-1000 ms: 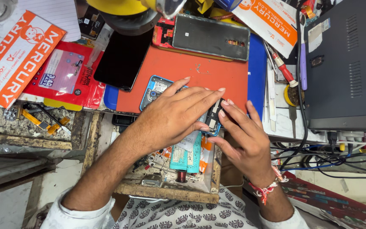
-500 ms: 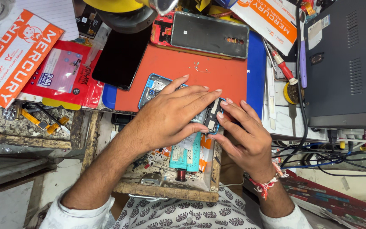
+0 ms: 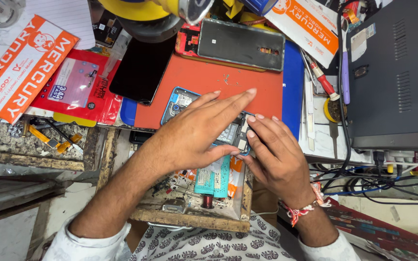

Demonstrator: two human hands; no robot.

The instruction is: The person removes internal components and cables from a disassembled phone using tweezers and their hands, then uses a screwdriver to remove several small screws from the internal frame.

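1. Biggest thing in shot: the dark grey metal box point(image 3: 395, 72) filling the right side of the bench, with a tangle of cables point(image 3: 364, 181) spilling below it.
2. Centre stage, the orange work mat point(image 3: 209, 82), a blue mat edge point(image 3: 293, 92) showing at its right.
3. Top left, a long orange-and-white packet point(image 3: 18, 65) lies slanted; beside it sits a red blister card point(image 3: 76, 87) with a pale pink panel. A second orange-and-white packet point(image 3: 306, 21) slants across the top right.
4. A grey phone back cover point(image 3: 240, 44) rests at the mat's far edge; a black screen panel point(image 3: 141, 70) lies left of it.
5. The opened phone point(image 3: 182, 101), blue-rimmed with its insides exposed, lies on the mat's near edge, mostly covered by the hands.
6. Left hand point(image 3: 194, 133) lies flat over it, fingers spread, pressing down — an open grip, nothing clasped.
7. Right hand point(image 3: 274, 154) meets the phone's right end, fingertips curled onto the edge, loosely closed on it.
8. Below the hands, a teal glue tube point(image 3: 214, 179) lies in the wooden tray point(image 3: 194, 220).
9. A red-handled screwdriver point(image 3: 320, 77) lies right of the mat.
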